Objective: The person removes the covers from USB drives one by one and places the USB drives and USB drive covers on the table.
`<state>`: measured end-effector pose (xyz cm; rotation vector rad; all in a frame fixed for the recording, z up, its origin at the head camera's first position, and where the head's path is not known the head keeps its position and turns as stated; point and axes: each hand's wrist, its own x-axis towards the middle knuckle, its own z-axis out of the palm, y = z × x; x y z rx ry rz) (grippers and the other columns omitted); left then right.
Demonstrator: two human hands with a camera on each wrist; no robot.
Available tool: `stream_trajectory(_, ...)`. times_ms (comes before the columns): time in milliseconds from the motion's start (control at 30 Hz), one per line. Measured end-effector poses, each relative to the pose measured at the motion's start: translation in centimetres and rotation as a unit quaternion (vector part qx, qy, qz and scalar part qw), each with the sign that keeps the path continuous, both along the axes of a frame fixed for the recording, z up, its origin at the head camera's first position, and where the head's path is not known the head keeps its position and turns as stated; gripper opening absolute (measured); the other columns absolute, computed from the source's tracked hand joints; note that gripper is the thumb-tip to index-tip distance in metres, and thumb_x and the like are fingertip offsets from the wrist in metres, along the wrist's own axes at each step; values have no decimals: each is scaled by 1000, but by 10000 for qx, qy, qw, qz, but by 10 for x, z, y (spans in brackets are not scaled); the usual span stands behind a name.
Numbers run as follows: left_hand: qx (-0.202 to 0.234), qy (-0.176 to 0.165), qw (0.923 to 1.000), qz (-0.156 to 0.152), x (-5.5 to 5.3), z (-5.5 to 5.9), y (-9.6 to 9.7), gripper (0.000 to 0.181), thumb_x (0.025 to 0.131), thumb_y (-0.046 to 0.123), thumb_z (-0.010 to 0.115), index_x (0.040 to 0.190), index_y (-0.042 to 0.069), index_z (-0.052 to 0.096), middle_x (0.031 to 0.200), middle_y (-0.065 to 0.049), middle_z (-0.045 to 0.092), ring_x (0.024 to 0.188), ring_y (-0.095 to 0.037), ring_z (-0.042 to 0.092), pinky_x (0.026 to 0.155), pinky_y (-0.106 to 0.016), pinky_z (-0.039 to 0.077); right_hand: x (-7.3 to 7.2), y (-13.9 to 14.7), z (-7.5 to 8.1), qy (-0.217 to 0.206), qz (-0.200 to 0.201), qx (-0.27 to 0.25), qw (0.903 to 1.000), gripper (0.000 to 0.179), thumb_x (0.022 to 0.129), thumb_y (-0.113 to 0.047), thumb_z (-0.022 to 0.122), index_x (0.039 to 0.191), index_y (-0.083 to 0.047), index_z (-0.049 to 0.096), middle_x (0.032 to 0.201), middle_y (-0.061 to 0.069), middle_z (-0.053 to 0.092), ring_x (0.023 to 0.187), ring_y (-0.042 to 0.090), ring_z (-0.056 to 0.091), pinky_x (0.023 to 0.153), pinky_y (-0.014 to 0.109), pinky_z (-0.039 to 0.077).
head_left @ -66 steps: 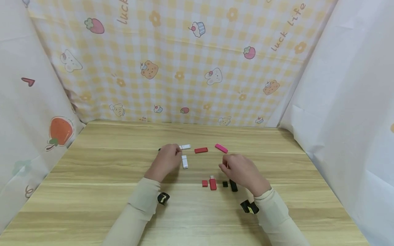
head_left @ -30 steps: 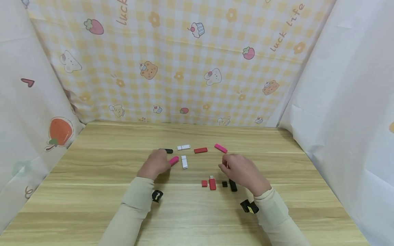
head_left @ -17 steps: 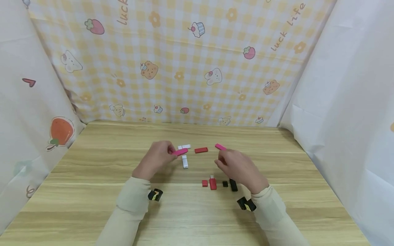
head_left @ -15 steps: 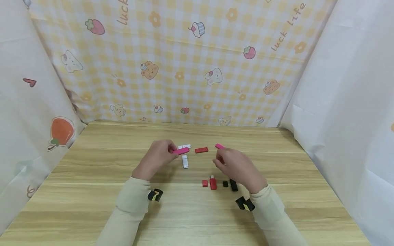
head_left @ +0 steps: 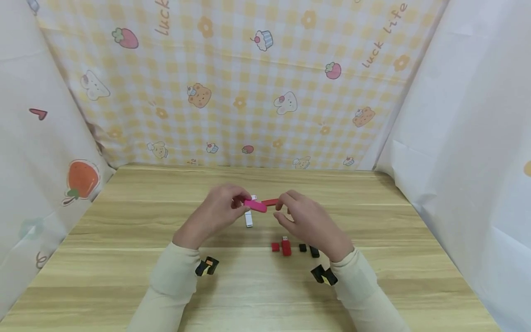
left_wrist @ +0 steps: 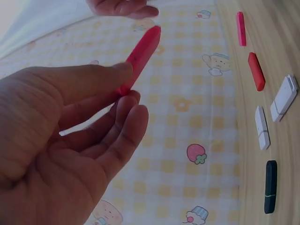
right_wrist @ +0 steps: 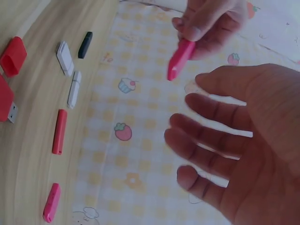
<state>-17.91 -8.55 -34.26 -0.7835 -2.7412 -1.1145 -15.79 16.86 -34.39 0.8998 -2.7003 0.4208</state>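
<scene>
My left hand (head_left: 217, 210) pinches a bright pink USB stick (head_left: 256, 206) by one end, between thumb and fingers, raised above the table. Its free end points toward my right hand (head_left: 313, 226), which hovers a short gap away. In the right wrist view the right hand's fingers are spread and loosely bent, with nothing between them. A red USB stick (head_left: 269, 202) and a white USB stick (head_left: 249, 220) lie below and behind the hands. A second pink USB stick (right_wrist: 51, 202) lies on the table, hidden by the right hand in the head view.
Nearer on the table are an uncapped red USB stick (head_left: 286, 247), its red cap (head_left: 275, 247), a black cap (head_left: 303, 247) and a partly covered black stick (head_left: 314, 252). The left wrist view shows another white stick (left_wrist: 284, 98) and a dark stick (left_wrist: 270, 187). A patterned curtain (head_left: 240, 120) hangs behind.
My left hand has picked the pink USB stick up from the table and carried it right and upward. My right hand has moved left toward it, its fingers spreading.
</scene>
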Motion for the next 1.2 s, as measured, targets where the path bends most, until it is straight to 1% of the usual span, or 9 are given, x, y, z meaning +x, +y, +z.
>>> stream_trajectory(67, 13, 53, 9998, -187, 3, 1, 1, 12, 96, 4, 81, 108, 4, 79, 97, -5, 72, 84, -16, 61, 74, -28, 56, 1, -2, -1, 34, 140, -58, 9999, 20, 99, -23, 81, 110, -10, 71, 111, 5, 74, 85, 15, 68, 72, 24, 60)
stream_trajectory(200, 11, 202, 9988, -455, 7, 3, 5, 13, 95, 4, 82, 108, 4, 79, 96, -4, 72, 84, -13, 61, 72, -25, 55, 2, -7, -2, -39, 349, -165, 9992, 26, 99, -25, 82, 115, -10, 69, 110, 2, 75, 89, 17, 67, 75, 24, 59)
stream_trajectory(367, 13, 370, 9972, -656, 11, 5, 10, 17, 93, 5, 84, 109, 4, 80, 98, -3, 73, 82, -11, 62, 71, -22, 56, 4, -12, -4, -2, 332, -230, 9992, 31, 96, -26, 85, 116, -11, 68, 101, -3, 72, 87, 14, 62, 73, 23, 56)
stream_trajectory(533, 70, 352, 9971, -675, 13, 7, 12, 18, 93, 6, 85, 110, 5, 80, 98, -1, 74, 81, -9, 62, 70, -21, 55, 4, -14, -7, 143, 318, -293, 9990, 35, 94, -26, 87, 121, -10, 71, 101, -3, 71, 87, 12, 61, 73, 22, 55)
stream_trajectory(700, 8, 375, 9971, -664, 15, 8, 11, 17, 94, 8, 85, 110, 5, 81, 99, -1, 75, 82, -8, 62, 71, -21, 57, 2, -14, -9, 582, 482, -340, 9966, 32, 93, -24, 88, 119, -9, 76, 102, -1, 75, 87, 13, 64, 74, 24, 57)
stream_trajectory(800, -29, 406, 9970, -663, 15, 9, 10, 18, 94, 8, 84, 111, 5, 81, 100, -2, 76, 82, -8, 64, 72, -21, 58, 1, -14, -10, 767, 584, -413, 9945, 32, 92, -23, 89, 118, -9, 77, 103, 1, 76, 86, 14, 65, 74, 25, 59)
stream_trajectory(967, -61, 418, 9968, -678, 14, 7, 10, 18, 95, 8, 84, 112, 4, 82, 101, -3, 77, 82, -8, 66, 74, -20, 58, 1, -12, -11, 843, 634, -459, 9934, 31, 92, -22, 89, 117, -9, 77, 104, 2, 75, 86, 16, 68, 74, 26, 61)
stream_trajectory(1067, -56, 466, 9962, -734, 13, 4, 10, 16, 95, 7, 83, 110, 3, 82, 100, -3, 77, 82, -8, 65, 74, -20, 58, 0, -12, -11, 868, 644, -484, 9930, 29, 92, -22, 89, 115, -9, 77, 102, 2, 74, 84, 14, 67, 73, 26, 60)
stream_trajectory(1200, -49, 677, 9944, -810, 13, 2, 13, 15, 94, 6, 84, 108, 3, 81, 98, -2, 77, 83, -9, 64, 75, -21, 58, 0, -10, -12, 942, 668, -548, 9918, 27, 91, -21, 90, 112, -9, 78, 99, 1, 72, 81, 12, 64, 70, 24, 58)
